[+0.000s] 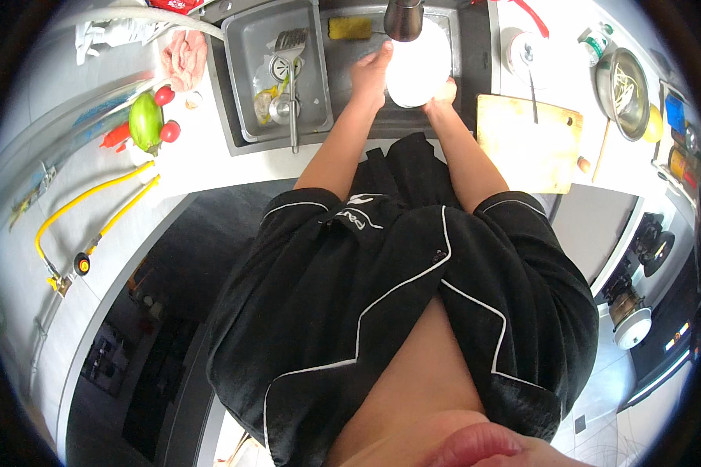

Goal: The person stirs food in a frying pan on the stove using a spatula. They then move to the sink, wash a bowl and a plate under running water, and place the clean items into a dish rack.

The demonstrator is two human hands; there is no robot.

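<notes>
Both hands are over the right basin of a dark sink, below a dark faucet head. My left hand grips the left edge of a white plate, its thumb up near the faucet. My right hand holds the plate's lower right edge, partly hidden behind it. The plate is tilted and overexposed, so its surface detail is lost. A yellow sponge lies at the back of the basin, left of the faucet. Left of the hands, a slotted metal spatula rests in a grey draining tray.
A wooden cutting board lies right of the sink, near a metal bowl with pale strips and an opened can. A green vegetable, small red tomatoes and a pink cloth are on the left counter.
</notes>
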